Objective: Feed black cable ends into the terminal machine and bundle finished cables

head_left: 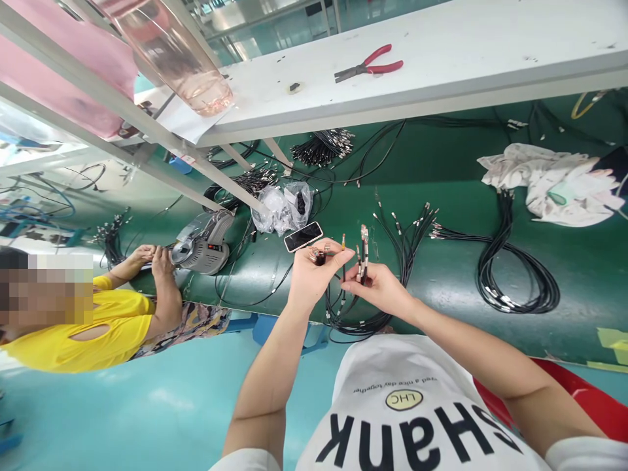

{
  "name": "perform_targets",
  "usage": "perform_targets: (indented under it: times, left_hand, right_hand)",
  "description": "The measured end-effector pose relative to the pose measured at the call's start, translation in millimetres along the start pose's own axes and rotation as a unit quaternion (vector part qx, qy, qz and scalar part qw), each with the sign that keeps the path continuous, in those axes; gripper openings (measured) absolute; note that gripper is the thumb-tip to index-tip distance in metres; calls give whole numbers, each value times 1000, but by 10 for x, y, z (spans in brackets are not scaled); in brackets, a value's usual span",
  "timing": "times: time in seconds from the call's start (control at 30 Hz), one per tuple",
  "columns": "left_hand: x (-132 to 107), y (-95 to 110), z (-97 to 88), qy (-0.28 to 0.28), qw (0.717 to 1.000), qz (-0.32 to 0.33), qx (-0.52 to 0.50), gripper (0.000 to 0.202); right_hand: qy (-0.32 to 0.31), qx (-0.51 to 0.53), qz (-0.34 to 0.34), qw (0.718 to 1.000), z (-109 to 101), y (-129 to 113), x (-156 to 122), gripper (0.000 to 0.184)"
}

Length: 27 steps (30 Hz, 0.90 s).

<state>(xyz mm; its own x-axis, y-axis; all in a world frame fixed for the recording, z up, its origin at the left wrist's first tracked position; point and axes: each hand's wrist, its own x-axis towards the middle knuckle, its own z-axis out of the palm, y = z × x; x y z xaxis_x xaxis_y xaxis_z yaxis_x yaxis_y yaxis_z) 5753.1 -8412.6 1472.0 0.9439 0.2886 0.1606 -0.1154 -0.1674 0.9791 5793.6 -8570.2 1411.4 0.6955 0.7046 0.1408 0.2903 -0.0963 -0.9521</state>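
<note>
Both of my hands are close together above the green table (441, 275). My left hand (314, 271) is closed, thumb against fingers, on black cables whose metal ends poke out near the palm. One cable end with a yellow band (344, 243) stands up between the two hands. In my right hand (377, 284) is a small bunch of black cables (364, 255), silver connector ends upward, pinched between thumb and fingers. Lengths of these cables (360, 325) hang in loops onto the table edge below. A phone (303, 237) lies just beyond my left hand.
Coiled cables (517, 278) and a white cloth (549, 180) lie at right. Red-handled pliers (369, 64) rest on the white shelf (466, 52). A clear plastic bag (282, 208) and more cable bundles (324, 147) lie behind. At left a person in yellow works by a grey machine (206, 245).
</note>
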Motion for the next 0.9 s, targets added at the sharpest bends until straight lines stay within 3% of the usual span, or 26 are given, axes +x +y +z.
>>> perform_targets:
  times: [0.17, 0.33, 0.4, 0.67, 0.9]
  left_hand:
    - [-3, -62, -75, 40, 998, -28, -31, 24]
    - [-46, -87, -26, -67, 997, -28, 32, 19]
    - [-55, -81, 11, -82, 996, -19, 28, 16]
    - [-19, -73, -89, -22, 999, -26, -10, 19]
    - [-29, -89, -31, -65, 995, -66, -39, 22]
  right_hand:
    - [-53, -17, 25, 998, -13, 81, -44, 23]
    - [-80, -32, -10, 996, -126, -13, -19, 24]
    - [-82, -39, -15, 996, -147, -56, -11, 27]
    - [22, 36, 39, 998, -156, -9, -68, 27]
    - [72, 140, 16, 987, -64, 15, 11, 31]
